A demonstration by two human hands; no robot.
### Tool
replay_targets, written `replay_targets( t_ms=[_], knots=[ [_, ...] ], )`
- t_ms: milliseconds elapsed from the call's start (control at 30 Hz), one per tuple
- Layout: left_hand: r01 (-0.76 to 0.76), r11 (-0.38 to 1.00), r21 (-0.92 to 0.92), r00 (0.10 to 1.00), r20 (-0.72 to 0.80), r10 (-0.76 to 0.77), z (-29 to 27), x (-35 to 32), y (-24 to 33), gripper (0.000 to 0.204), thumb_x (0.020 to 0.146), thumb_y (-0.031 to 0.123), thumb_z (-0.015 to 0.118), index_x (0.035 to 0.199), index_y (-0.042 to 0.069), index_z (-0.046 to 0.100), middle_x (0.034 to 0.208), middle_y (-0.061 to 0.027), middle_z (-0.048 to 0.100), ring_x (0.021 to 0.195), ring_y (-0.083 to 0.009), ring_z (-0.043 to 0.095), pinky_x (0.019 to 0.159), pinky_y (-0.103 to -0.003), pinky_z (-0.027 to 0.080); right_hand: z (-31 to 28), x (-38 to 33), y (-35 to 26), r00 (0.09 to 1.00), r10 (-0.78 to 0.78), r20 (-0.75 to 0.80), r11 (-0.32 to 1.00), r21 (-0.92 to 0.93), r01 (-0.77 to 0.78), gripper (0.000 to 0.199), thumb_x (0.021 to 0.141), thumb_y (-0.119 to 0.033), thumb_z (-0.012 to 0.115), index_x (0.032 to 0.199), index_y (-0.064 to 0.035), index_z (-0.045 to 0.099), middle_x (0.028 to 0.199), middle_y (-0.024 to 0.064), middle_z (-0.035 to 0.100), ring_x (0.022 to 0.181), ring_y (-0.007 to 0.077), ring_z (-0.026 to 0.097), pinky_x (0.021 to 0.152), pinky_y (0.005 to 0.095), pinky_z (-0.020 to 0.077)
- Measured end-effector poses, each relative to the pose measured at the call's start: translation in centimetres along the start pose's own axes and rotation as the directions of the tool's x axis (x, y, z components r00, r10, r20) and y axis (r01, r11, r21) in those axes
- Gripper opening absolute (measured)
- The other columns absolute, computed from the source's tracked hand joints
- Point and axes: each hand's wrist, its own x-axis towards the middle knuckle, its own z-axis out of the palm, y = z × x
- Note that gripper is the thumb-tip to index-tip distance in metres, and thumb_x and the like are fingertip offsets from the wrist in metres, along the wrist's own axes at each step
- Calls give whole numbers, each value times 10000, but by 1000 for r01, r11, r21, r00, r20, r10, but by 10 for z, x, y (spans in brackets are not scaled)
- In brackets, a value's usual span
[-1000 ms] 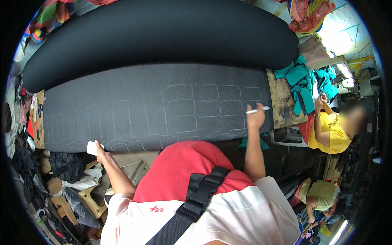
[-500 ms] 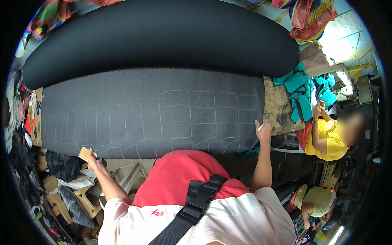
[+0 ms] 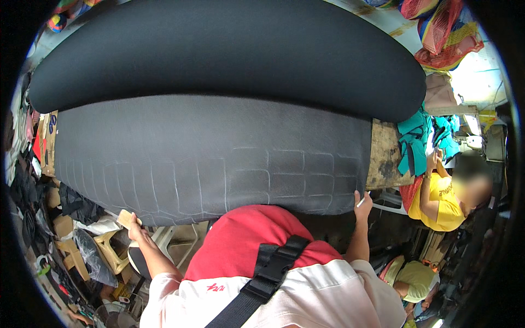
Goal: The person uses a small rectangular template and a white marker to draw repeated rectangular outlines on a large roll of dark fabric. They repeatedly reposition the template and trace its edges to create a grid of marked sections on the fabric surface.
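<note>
A dark grey cloth [image 3: 136,128] marked with pale outlines covers the table and hangs over its near edge. My left hand [image 3: 134,230] is closed on a small tan rectangular block [image 3: 125,219] beside the cloth's near left edge. My right hand [image 3: 362,210] is closed around a thin white stick [image 3: 360,202] at the near right corner; whether its fingers also grip the cloth cannot be made out. Across the far side lies a thick black fabric roll [image 3: 229,54], with the cloth's far edge meeting it.
Bare wooden tabletop [image 3: 385,153] shows at the right, with teal cloth pieces [image 3: 413,145] beyond. A person in yellow [image 3: 437,199] sits there; another person [image 3: 415,279] is lower right. Bags and cardboard [image 3: 71,254] crowd the left. Net bags [image 3: 445,38] hang at the upper right.
The outlined cloth has slid toward me, away from the roll. My right hand has come nearer and lower with the stick; my left hand has moved slightly nearer and rightward. The view has shifted.
</note>
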Motion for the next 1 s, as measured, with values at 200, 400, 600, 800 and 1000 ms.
replay_targets(
  t_ms=[200, 400, 600, 800, 1000],
  knots=[
    [-99, 962, 253, 992, -49, 115, 2, 19, -19, 440, 592, 209, 865, 896, -43, 669, 855, -120, 676, 675, -239, 641, 623, -376, 524, -17, -20, -28, 947, 290, 140, 914, -335, -230, 334, 788, -301, 709, 875, 2, 598, 679, 195, 564, 689, 421, 548, 642, 444, 438],
    [-256, 467, 846, 789, -97, 607, 25, 16, 1, 682, 696, 583, 637, 779, -93, 666, 732, -271, 642, 700, -428, 624, 667, -493, 488, -27, 64, -175, 795, -486, -363, 869, -105, 484, 619, 657, -285, 820, 1134, -22, 525, 1284, 227, 486, 1201, 409, 428, 990, 527, 297],
    [-783, 417, 461, 533, 152, 832, 106, -47, 30, 409, 860, 326, 553, 811, -74, 628, 755, -229, 640, 694, -387, 609, 655, -476, 475, -12, 171, -305, 666, -581, -468, 805, -207, 557, 670, 745, -475, 699, 1253, -81, 508, 1290, 180, 496, 1263, 378, 389, 925, 630, 306],
    [-218, 967, -131, 742, 621, 252, 182, -214, 21, 159, 916, 183, 418, 976, 69, 512, 758, -50, 568, 515, -130, 481, 426, -266, 377, -50, 276, -364, 739, -563, -371, 813, -89, 575, 658, 748, -488, 687, 1287, -157, 509, 1359, 129, 467, 1265, 308, 425, 951, 652, 302],
    [123, 982, 145, 399, 899, -182, 181, -345, 4, 140, 894, 115, 491, 1030, 81, 494, 802, -54, 576, 507, -127, 502, 436, -251, 441, -56, 337, -381, 754, -579, -310, 814, -174, 554, 647, 721, -518, 715, 1216, -130, 564, 1191, 168, 593, 1092, 342, 572, 898, 432, 467]
  ],
)
